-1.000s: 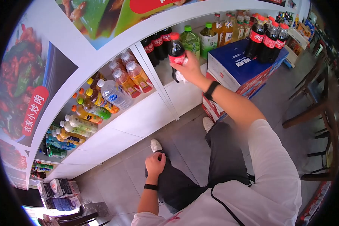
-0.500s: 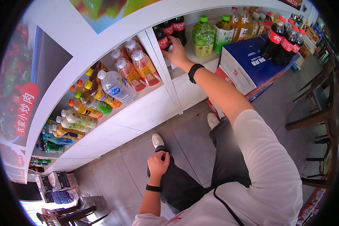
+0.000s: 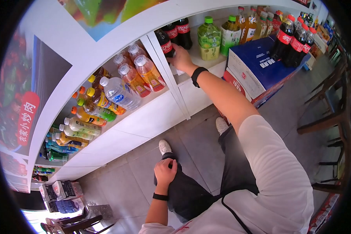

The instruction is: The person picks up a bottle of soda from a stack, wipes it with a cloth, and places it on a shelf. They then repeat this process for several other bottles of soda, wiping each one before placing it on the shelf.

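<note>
My right hand [image 3: 181, 59] reaches into the shelf bay and wraps its fingers around a cola bottle [image 3: 165, 43] with a red label, upright beside the white divider. Part of the bottle's lower body is hidden by the hand. Two more cola bottles [image 3: 183, 31] stand just behind it. To the right of the hand is a large green tea bottle [image 3: 209, 39], with a smaller green-capped bottle [image 3: 230, 35] next to it. My left hand [image 3: 165, 171] rests by my left knee, its fingers curled closed and nothing visible in them.
Left of the divider [image 3: 160, 60], several drink bottles [image 3: 123, 93] line the shelf. A blue carton [image 3: 257, 62] carrying several cola bottles [image 3: 296, 45] stands close by my right arm. Wooden chairs [image 3: 327, 121] are at the right; packaged boxes [image 3: 62, 191] sit lower left.
My right hand has shifted slightly toward the shelf's front edge, and the cola bottle has moved a little with it. The left hand stays by the knee.
</note>
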